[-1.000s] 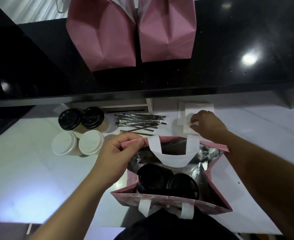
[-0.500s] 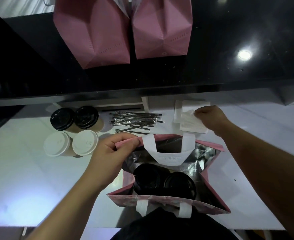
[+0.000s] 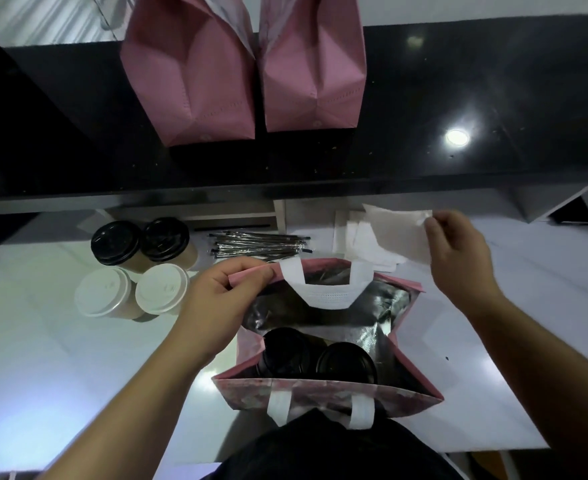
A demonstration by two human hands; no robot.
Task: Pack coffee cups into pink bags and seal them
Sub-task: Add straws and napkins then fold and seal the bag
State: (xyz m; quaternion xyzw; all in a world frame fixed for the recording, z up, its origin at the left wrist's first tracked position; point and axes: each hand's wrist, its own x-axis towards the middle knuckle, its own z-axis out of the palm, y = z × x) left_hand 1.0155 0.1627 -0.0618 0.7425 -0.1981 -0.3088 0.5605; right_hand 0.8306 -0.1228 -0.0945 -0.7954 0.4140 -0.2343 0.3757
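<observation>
Your left hand (image 3: 216,299) pinches the far rim of the open pink bag (image 3: 327,393) at its left corner, holding the mouth wide. Your right hand (image 3: 458,251) pinches a white napkin (image 3: 396,233) by its corner, lifted off the napkin stack (image 3: 361,244) at about 1 o'clock from the bag.

Two black-lidded cups (image 3: 316,358) sit side by side on the bag's foil-lined floor — cups are in, seal not yet done.

The relation to mind: the mouth lies at 7 o'clock from the napkin hand, long axis running 9 to 3. The right hand is the nearer one to drop the napkin in, I judge.

Outward: four more cups (image 3: 136,265) at 10 o'clock, wrapped straws (image 3: 257,242) at 12, two packed pink bags (image 3: 244,64) on the black counter (image 3: 458,81) beyond.
</observation>
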